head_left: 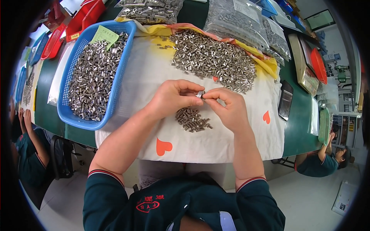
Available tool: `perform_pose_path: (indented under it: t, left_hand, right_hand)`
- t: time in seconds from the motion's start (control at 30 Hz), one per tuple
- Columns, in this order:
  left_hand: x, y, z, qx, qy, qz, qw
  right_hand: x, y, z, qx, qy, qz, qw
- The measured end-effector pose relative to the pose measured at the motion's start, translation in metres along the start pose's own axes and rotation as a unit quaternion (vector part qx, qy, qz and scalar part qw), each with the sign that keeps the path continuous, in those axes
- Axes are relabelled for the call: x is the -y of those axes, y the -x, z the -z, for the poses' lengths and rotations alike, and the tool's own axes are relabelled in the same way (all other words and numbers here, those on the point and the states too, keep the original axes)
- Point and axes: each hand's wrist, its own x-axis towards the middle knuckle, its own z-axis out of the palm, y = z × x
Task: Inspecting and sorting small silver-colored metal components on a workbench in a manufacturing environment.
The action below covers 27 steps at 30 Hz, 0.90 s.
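Both my hands meet over a white cloth (131,134) printed with orange hearts. My left hand (175,96) pinches a small shiny metal piece (200,94) between thumb and fingers. The fingertips of my right hand (227,106) are pressed together at the same piece, from its right side. Just below my hands lies a small pile of short metal cylinders (191,120). Farther off spreads a large heap of the same kind of cylinders (212,56). On the left, a blue plastic basket (63,98) is filled with similar cylinders, a green paper slip (105,36) on top.
Clear plastic bags (239,23) of metal parts stand along the far edge, beside a yellow and red cloth (269,63). A dark phone (285,100) lies on the green table at right. Red trays (86,17) sit far left. Other people (320,163) sit at both sides.
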Motion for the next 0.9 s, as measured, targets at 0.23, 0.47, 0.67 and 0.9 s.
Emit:
perform_pose_path:
  t: [0.23,0.47,0.67,0.9]
  left_hand:
    - [0.001,0.003,-0.003,0.037,-0.048,-0.002,0.998]
    - [-0.003,0.006,-0.004,0.068,-0.145,-0.013,0.987]
    - [-0.002,0.001,-0.002,0.055,-0.067,0.002,0.996]
    - [0.002,-0.001,0.003,0.01,0.03,-0.008,0.999]
  right_hand:
    - [-0.011,-0.005,0.017,0.041,-0.073,-0.119,0.989]
    - [-0.038,-0.021,0.001,-0.058,0.318,0.032,0.946]
    - [-0.03,-0.016,-0.001,-0.016,0.327,0.032,0.944]
    - [0.001,-0.003,0.003,0.031,-0.083,-0.05,0.995]
